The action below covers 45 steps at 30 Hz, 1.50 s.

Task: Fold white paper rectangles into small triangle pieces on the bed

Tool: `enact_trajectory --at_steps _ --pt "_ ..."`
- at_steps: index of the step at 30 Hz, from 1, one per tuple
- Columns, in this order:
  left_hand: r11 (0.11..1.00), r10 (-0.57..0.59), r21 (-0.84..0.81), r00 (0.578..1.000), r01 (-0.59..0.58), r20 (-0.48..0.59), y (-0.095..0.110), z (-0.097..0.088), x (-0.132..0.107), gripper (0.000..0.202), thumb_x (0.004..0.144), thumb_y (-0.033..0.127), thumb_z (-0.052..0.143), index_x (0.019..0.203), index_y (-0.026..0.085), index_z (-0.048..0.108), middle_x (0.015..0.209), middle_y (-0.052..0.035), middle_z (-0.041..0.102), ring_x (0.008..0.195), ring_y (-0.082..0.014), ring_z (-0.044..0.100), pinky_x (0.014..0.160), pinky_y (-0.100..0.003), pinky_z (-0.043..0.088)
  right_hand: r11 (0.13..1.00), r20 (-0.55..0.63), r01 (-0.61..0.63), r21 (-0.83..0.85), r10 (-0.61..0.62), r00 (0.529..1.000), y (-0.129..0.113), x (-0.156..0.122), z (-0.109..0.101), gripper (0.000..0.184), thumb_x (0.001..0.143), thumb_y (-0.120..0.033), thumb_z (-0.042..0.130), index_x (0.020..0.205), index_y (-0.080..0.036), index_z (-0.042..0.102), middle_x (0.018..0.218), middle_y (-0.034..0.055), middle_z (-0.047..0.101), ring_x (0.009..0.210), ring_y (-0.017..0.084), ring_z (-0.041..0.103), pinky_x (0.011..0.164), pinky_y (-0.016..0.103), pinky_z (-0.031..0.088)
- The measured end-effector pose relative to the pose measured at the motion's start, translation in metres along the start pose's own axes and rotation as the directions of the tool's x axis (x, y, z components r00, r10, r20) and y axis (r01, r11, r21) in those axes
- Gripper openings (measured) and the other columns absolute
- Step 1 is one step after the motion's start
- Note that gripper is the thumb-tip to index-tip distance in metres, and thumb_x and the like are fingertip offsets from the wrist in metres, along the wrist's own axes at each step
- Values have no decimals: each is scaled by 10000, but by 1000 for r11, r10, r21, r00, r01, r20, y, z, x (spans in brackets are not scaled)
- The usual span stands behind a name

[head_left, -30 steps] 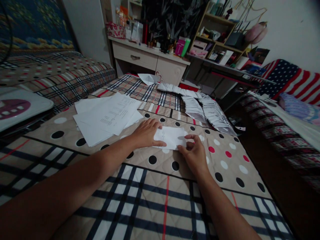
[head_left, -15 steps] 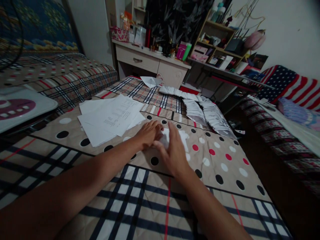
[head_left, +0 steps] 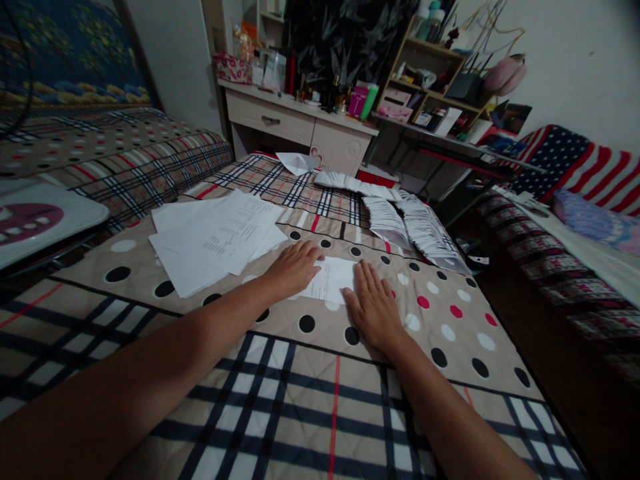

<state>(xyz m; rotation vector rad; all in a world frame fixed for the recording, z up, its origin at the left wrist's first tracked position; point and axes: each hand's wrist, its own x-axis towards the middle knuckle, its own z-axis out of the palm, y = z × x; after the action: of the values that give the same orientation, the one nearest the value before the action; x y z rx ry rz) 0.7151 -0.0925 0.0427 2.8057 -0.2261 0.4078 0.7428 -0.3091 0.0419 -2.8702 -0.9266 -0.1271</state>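
A small white sheet of paper (head_left: 331, 280) with faint print lies on the dotted bedspread between my hands; it looks folded. My left hand (head_left: 296, 268) rests on its left edge, palm down with the fingers stretched out. Flat at the right edge of the paper lies my right hand (head_left: 373, 303), fingers extended and touching it. To the left, several larger printed sheets (head_left: 220, 240) lie in a loose, fanned pile.
Rows of folded white papers (head_left: 425, 230) run along the bed's far right side. One folded paper (head_left: 297, 162) sits near the far edge. Behind the bed stands a white dresser (head_left: 280, 120) covered with bottles and boxes. A plaid and dotted bedspread (head_left: 300, 387) covers the bed.
My right hand has come down from above the paper and moved right to lie flat at its edge. The left hand's fingers have straightened, and more of the paper shows.
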Motion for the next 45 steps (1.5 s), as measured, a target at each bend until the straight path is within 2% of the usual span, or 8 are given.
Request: enact_trajectory --at_steps 6,11,20,28,32,36,40,45 --pt "990 130 55 991 -128 -33 40 3 8 338 903 109 416 1208 157 554 1439 -120 448 1374 -273 322 1144 -459 226 995 -31 -22 -97 19 999 13 -1 0 596 995 -369 233 1517 -86 275 1586 123 221 1472 279 189 1166 538 200" --pt "963 246 -152 959 -224 143 72 21 14 624 984 491 304 1512 174 208 1608 -104 206 1482 -246 175 1191 -454 150 989 -12 31 -146 -33 999 13 -3 3 599 958 -314 321 1506 -73 303 1579 146 238 1472 290 185 1160 532 227" --pt "997 -79 20 993 77 84 7 8 16 556 974 347 414 1463 98 323 1542 -158 347 1433 -253 299 1165 -402 241 995 -49 1 -96 -5 999 12 -2 2 591 1005 -369 243 1510 -65 276 1585 130 230 1473 278 185 1167 540 200" --pt "983 -177 -74 979 170 -99 0 2 15 484 850 312 643 1317 214 561 1236 -90 640 1089 -264 609 944 -396 485 972 -277 229 -50 -233 932 8 -9 -7 681 872 -638 512 1360 -163 525 1526 149 372 1420 369 265 1122 605 215" --pt "950 -188 -283 963 130 -191 1 2 16 427 806 149 639 1230 197 635 1200 -60 685 1080 -209 632 986 -331 473 936 -360 351 -34 -339 869 -13 -11 -16 397 883 -434 612 1212 -213 639 1353 88 573 1177 308 501 968 457 423" --pt "852 -348 -497 887 164 -304 12 -4 15 313 759 59 586 994 203 734 1032 -17 742 924 -167 664 876 -286 515 949 -396 301 -93 -312 864 -27 -7 -14 309 880 -211 588 1178 -218 665 1186 69 655 892 229 583 702 322 467" --pt "620 -537 -746 825 242 -178 20 -12 10 222 771 101 550 877 146 740 894 -53 746 737 -159 655 681 -273 533 966 -461 249 -67 -251 851 -18 3 -10 329 851 -114 560 1115 -256 694 1093 32 687 715 172 615 553 274 416" --pt "396 -432 -897 902 197 8 5 -27 -13 350 874 201 414 1094 121 673 925 -88 705 653 -140 644 571 -271 549 849 -578 427 310 -188 794 0 8 -6 377 840 -48 511 1101 -241 702 1114 64 682 942 192 667 728 277 525"
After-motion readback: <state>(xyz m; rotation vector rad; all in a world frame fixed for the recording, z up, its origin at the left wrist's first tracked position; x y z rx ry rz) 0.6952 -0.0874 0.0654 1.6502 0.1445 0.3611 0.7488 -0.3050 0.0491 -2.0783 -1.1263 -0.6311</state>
